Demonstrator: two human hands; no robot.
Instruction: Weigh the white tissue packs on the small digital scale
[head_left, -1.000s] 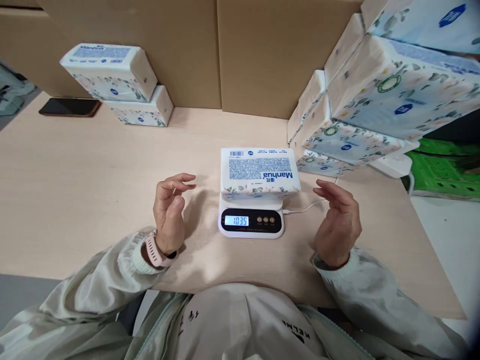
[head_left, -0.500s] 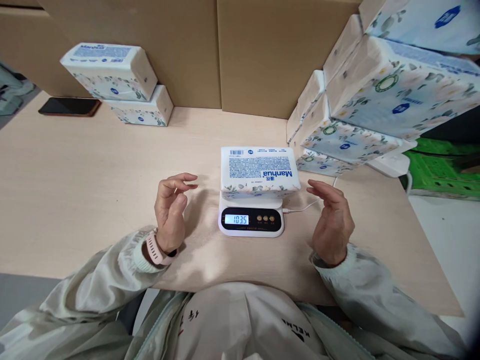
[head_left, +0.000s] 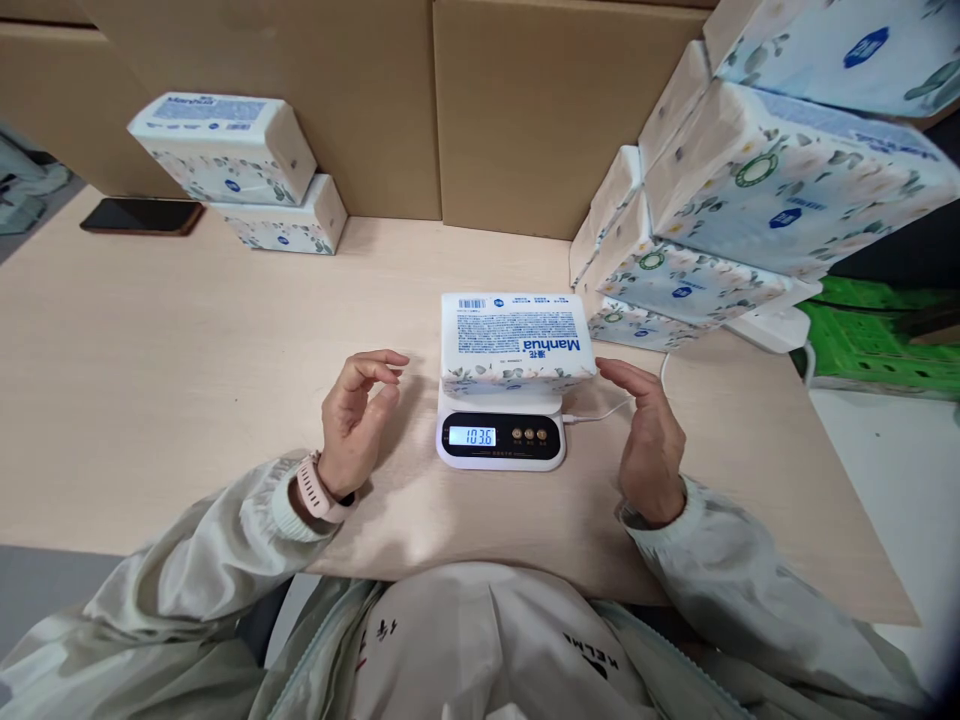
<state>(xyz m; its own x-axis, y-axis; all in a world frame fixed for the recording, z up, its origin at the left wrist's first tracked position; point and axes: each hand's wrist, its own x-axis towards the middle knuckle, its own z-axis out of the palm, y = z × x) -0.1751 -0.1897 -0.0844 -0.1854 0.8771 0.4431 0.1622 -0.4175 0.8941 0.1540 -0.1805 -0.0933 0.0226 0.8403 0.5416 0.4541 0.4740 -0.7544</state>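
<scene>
A white and blue tissue pack (head_left: 516,340) printed "Manhua" lies on a small white digital scale (head_left: 502,460), upside down to my view. The lit display (head_left: 472,437) seems to read 1036; a decimal point is too small to make out. My left hand (head_left: 358,415) is left of the pack, fingers half curled and apart, holding nothing. To the right, my right hand (head_left: 649,435) is open, palm turned inward, its fingertips very close to the pack's right corner; whether they touch it I cannot tell.
Two tissue packs (head_left: 225,150) are stacked at the back left beside a phone (head_left: 142,215). A tall stack of packs (head_left: 787,190) stands at the right. Cardboard boxes (head_left: 555,110) line the back. A white cable (head_left: 600,413) runs from the scale; a green crate (head_left: 885,340) sits beyond.
Both hands have moved inward toward the pack, the left to the right and the right to the left. The scale's last digit went from 5 to 6.
</scene>
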